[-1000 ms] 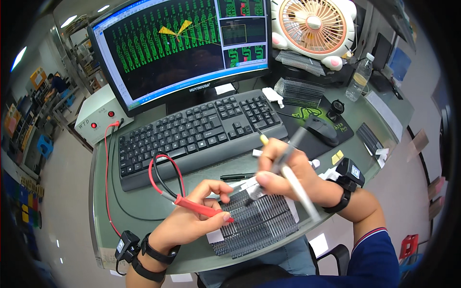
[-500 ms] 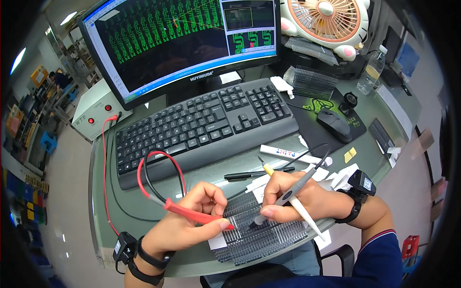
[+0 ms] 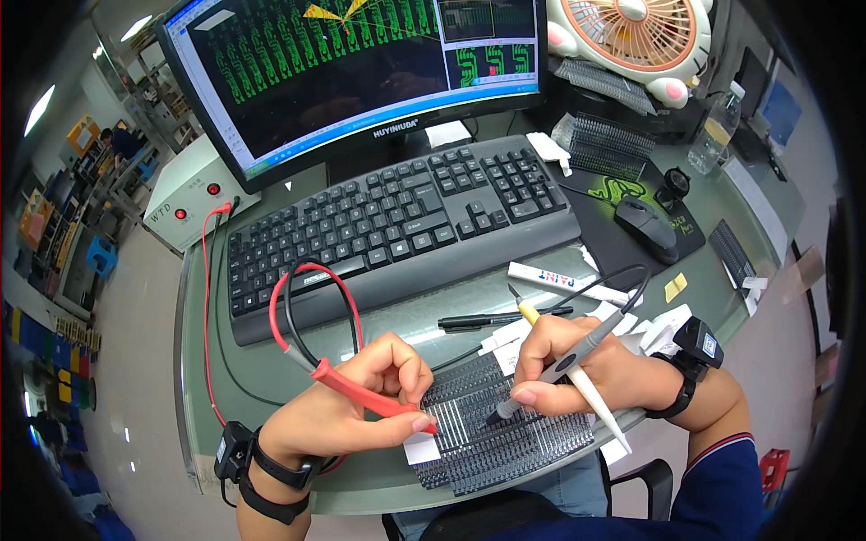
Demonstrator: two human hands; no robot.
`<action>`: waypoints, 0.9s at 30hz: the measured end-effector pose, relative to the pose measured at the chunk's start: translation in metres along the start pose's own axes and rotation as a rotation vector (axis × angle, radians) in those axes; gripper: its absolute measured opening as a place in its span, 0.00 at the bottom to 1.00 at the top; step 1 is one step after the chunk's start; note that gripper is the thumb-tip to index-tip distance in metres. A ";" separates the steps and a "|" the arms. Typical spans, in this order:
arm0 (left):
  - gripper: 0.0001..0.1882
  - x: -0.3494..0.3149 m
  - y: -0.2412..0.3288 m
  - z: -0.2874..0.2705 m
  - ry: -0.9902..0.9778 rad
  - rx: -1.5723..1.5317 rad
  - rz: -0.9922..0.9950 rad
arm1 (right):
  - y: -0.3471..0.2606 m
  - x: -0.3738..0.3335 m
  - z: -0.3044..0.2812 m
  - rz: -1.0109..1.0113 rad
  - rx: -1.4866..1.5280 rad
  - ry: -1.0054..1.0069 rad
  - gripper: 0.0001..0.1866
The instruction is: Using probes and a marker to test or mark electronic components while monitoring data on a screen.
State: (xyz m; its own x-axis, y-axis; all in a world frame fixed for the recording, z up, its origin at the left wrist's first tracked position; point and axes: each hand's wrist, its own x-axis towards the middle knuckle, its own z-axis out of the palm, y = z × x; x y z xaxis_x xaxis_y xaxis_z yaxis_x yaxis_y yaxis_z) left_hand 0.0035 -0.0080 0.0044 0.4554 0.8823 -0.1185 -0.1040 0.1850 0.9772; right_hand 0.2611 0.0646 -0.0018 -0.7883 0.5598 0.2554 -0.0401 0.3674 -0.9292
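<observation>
My left hand (image 3: 365,406) pinches a red test probe (image 3: 365,390) between thumb and fingers. Its tip is at the left edge of a dark panel of small circuit boards (image 3: 505,451), near a white paper tab (image 3: 421,448). In my right hand (image 3: 586,370) are a grey test probe (image 3: 566,362) and a slim yellow-and-white tool (image 3: 595,406) with a dark pointed tip. The grey probe points down at the middle of the panel. Whether either tip touches metal is too small to tell. Red and black leads loop above my left hand.
Beyond the panel lie a black pen (image 3: 478,320), a white paint marker (image 3: 568,283) and a keyboard (image 3: 406,216). A monitor (image 3: 361,90) shows green board patterns. A white box (image 3: 189,198) takes the leads at left. To the right are a mouse (image 3: 645,230), bottle (image 3: 715,135) and fan (image 3: 631,41).
The view has shifted, so the desk sits farther right. The red probe tip has moved left relative to the panel, to its edge. On the monitor, thin yellow lines have become filled yellow wedges.
</observation>
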 end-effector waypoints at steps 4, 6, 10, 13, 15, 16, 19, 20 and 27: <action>0.16 0.001 0.001 0.000 -0.007 0.009 -0.011 | 0.000 0.000 0.000 -0.004 -0.007 0.000 0.11; 0.16 0.000 0.002 0.001 0.003 0.002 -0.007 | 0.000 0.000 0.000 -0.010 0.003 0.005 0.11; 0.16 0.001 0.002 0.003 0.004 0.003 -0.004 | 0.001 0.000 0.000 -0.012 -0.007 0.003 0.11; 0.16 0.001 0.002 0.004 0.008 0.007 -0.011 | -0.001 0.000 -0.002 -0.003 -0.017 0.003 0.11; 0.16 0.001 0.003 0.004 0.002 0.031 0.000 | -0.003 0.001 -0.006 0.016 -0.106 -0.073 0.12; 0.16 0.002 0.002 0.004 0.000 0.031 -0.001 | -0.002 0.001 -0.006 0.017 -0.105 -0.072 0.12; 0.16 0.004 0.000 0.003 -0.006 0.022 0.016 | 0.000 0.001 -0.005 0.010 -0.106 -0.071 0.12; 0.16 0.002 0.001 0.004 -0.002 0.042 0.019 | 0.001 0.001 -0.001 -0.003 -0.060 -0.036 0.11; 0.16 0.004 0.001 0.007 -0.002 0.035 0.034 | 0.001 -0.001 -0.001 -0.009 -0.027 0.003 0.11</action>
State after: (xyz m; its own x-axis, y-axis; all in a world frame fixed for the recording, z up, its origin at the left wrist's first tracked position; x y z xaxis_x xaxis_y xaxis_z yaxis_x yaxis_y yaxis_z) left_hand 0.0114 -0.0072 0.0064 0.4540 0.8870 -0.0847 -0.0883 0.1394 0.9863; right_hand 0.2623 0.0650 -0.0027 -0.7862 0.5586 0.2644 -0.0302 0.3925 -0.9192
